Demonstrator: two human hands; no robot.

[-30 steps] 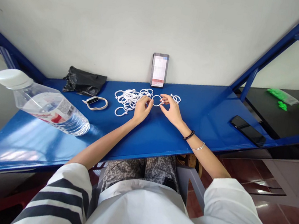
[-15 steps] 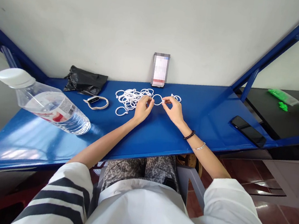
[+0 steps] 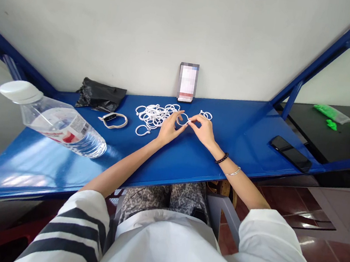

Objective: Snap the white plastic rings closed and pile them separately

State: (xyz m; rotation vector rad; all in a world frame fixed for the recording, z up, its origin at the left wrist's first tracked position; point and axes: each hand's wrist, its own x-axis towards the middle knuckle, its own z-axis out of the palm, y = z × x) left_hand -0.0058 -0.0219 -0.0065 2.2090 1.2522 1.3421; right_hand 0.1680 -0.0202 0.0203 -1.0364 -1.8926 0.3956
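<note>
Surface: blue table (image 3: 243, 132) against a white wall, a phone (image 3: 187, 82) propped upright beyond the fingers.
Left hand (image 3: 167, 131): thumb and forefinger pinched shut on the left edge of a white ring (image 3: 182, 119).
Right hand (image 3: 203, 130): fingertips closed on the ring's right end (its catch seems to sit there).
Ring's place: lifted just off the table between both sets of fingertips; the pile of rings (image 3: 153, 115) lies just left of the left fingers.
Change: the hands have drawn closer than a second ago and the ring looks tipped and narrower, so its ends are probably being pressed together.
</note>
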